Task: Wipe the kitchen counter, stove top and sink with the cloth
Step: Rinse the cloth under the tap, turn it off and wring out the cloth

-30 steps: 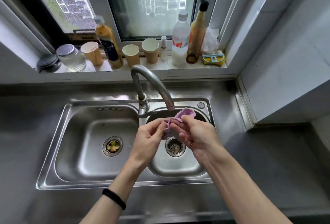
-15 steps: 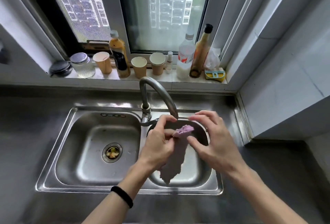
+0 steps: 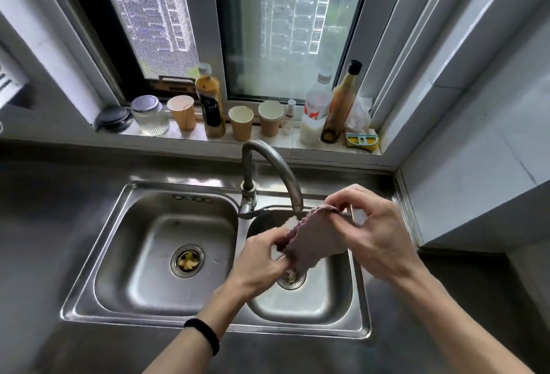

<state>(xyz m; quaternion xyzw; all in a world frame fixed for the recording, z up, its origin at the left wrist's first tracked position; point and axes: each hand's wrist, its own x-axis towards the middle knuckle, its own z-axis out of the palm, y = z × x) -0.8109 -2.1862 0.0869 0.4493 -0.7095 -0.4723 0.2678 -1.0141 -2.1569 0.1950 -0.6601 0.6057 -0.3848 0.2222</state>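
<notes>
Both grips are pinched on the cloth point(image 3: 312, 239), which hangs spread over the right-hand basin at centre frame, just below the tap spout point(image 3: 294, 195). Going from the left: the steel surface point(image 3: 44, 239) is dull and brushed, and the sink point(image 3: 98, 257) sunk into it is shinier, with a left basin whose drain point(image 3: 187, 260) holds scraps. Next, the left hand point(image 3: 259, 263) nips the cloth's lower left edge between thumb and fingertips. Right of it, the right hand point(image 3: 369, 233) clamps the upper right corner, so the mauve sheet is stretched aslant between them. It looks thin, soft and limp, with a scalloped edge; likely light, and clingy if wet. Holding it by two corners keeps it open; for wiping, a bunched or folded pad under the palm should serve better.
</notes>
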